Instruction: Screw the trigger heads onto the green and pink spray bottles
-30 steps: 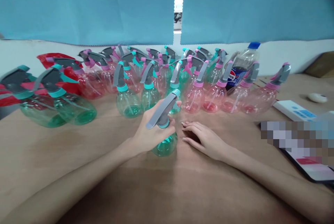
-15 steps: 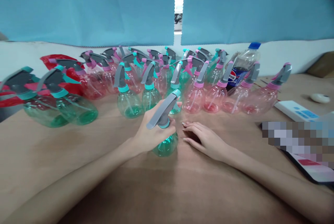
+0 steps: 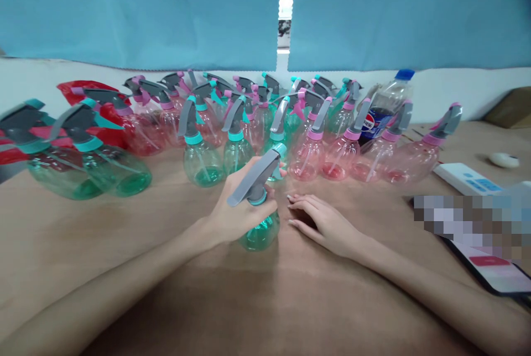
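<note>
My left hand [image 3: 232,209] is wrapped round the neck of a green see-through spray bottle [image 3: 260,235] with a grey and teal trigger head. The bottle stands upright on the table [image 3: 199,300], its nozzle pointing away from me. Some of my left fingers are hidden behind it. Just to the right, my right hand [image 3: 326,220] rests on the tabletop, fingers loosely bent and thumb apart, holding nothing. Beyond my hands stand more green spray bottles [image 3: 203,165] and pink spray bottles [image 3: 307,162], packed in rows.
Two green spray bottles [image 3: 120,171] stand at the left, near a red plastic bag [image 3: 89,90]. A cola bottle with a blue cap [image 3: 388,96] is behind the pink ones. To the right lie a white device [image 3: 468,178], a partly blurred phone [image 3: 501,276] and a white mouse-like object [image 3: 504,160].
The view has shifted slightly, so the nearby things sit a little further left. My left hand keeps its grip on the spray bottle, and my right hand stays resting on the table.
</note>
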`<state>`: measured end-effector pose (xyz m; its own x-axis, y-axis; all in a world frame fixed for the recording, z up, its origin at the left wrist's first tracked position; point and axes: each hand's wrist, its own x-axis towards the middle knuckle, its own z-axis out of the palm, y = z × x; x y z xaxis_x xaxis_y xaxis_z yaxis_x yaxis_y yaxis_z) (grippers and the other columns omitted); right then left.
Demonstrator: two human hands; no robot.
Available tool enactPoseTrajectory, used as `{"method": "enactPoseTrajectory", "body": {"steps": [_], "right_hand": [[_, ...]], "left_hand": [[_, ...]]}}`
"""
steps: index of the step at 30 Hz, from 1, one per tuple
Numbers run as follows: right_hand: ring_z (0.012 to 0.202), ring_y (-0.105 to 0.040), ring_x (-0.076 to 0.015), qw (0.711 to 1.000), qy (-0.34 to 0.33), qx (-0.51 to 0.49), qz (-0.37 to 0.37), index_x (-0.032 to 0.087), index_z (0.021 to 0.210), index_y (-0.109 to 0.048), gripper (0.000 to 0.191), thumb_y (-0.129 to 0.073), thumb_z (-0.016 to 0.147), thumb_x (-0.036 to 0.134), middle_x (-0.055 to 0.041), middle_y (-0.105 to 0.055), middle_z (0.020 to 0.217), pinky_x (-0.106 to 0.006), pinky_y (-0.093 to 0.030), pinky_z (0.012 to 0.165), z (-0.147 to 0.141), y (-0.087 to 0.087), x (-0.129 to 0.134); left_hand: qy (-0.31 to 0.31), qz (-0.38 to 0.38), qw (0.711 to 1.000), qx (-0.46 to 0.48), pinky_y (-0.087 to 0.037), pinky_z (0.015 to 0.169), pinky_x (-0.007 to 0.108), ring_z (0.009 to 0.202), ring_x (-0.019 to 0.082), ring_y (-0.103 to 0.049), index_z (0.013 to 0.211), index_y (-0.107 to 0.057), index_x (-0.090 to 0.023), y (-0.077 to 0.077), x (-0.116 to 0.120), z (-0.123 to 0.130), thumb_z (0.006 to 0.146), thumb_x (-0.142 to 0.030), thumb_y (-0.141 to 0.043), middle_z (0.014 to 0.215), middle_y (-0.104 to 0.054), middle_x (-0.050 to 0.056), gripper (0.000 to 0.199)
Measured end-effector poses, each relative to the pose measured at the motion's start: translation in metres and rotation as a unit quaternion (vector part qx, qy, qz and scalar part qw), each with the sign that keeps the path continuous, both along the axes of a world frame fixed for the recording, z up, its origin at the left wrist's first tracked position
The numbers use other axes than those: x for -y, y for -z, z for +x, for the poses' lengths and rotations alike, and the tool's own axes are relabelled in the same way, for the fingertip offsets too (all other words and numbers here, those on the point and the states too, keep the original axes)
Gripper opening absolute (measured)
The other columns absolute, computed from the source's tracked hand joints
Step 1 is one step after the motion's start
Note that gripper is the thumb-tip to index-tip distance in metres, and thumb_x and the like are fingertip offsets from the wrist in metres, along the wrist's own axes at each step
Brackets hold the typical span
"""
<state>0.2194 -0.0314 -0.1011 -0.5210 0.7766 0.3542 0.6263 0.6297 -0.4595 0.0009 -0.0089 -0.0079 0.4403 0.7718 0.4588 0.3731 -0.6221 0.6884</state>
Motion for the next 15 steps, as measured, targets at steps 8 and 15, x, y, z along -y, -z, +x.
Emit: {"method": "enactPoseTrajectory", "body": {"steps": [8,15], "right_hand": [[0.117,-0.057,-0.0288,1.000,-0.001,-0.005,0.000,0.022,0.112,-0.057,0.021,-0.054,0.094,0.033,-0.0129,-0.065,0.120,-0.050,-0.051,0.094,0.0000,0.0006,-0.0008],[0.115,-0.058,-0.0288,1.000,-0.003,-0.007,0.004,0.022,0.112,-0.057,0.021,-0.054,0.093,0.033,-0.0124,-0.066,0.118,-0.049,-0.052,0.093,0.0011,0.0013,-0.0013]], "left_hand": [[0.006,-0.028,1.000,0.012,-0.049,0.055,0.027,0.055,0.012,-0.052,0.091,-0.051,-0.023,-0.0095,0.0033,0.0015,0.068,-0.011,-0.053,0.077,-0.060,-0.002,0.026],[0.010,-0.037,0.998,0.040,-0.053,0.063,0.028,0.067,0.014,-0.061,0.087,-0.052,-0.022,-0.0100,0.0037,0.0020,0.064,-0.007,-0.053,0.086,-0.062,0.001,0.027]]}}
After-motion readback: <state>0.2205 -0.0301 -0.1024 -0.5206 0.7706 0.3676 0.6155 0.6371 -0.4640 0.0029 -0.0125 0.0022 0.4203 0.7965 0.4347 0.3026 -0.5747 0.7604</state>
